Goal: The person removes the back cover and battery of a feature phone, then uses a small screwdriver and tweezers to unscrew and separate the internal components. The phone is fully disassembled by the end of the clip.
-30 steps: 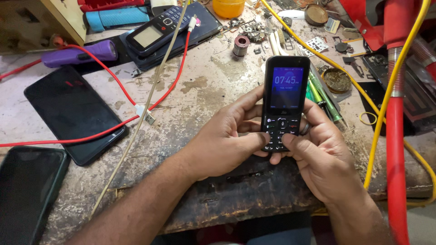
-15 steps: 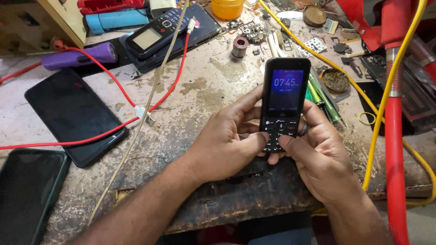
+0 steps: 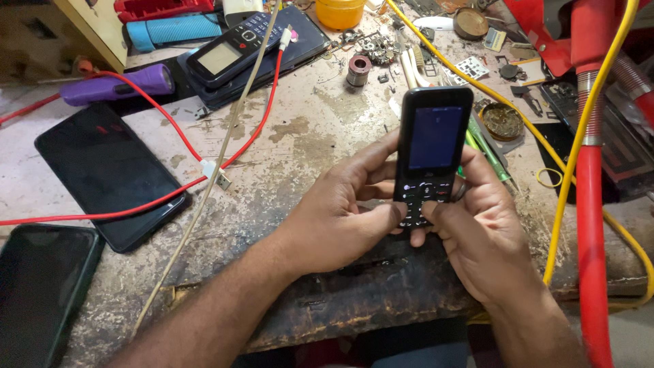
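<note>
A black keypad phone (image 3: 434,143) is held upright over the workbench's front edge, its screen lit plain blue. My left hand (image 3: 340,211) wraps it from the left, thumb on the lower keys. My right hand (image 3: 477,232) grips it from the right and below, thumb also on the keypad. Both thumbs cover part of the keys.
Two dark smartphones (image 3: 109,174) (image 3: 41,293) lie at the left. A red cable (image 3: 170,136) and a beige cable (image 3: 204,197) cross the worn bench (image 3: 300,129). Another keypad phone (image 3: 235,51), a purple torch (image 3: 116,85), small parts, green tools (image 3: 487,150), a yellow cable (image 3: 579,143) and red hose (image 3: 589,225) crowd the back and right.
The phone's screen showed white digits on blue earlier; now it is plain blue. My hands and the phone stay in the same place.
</note>
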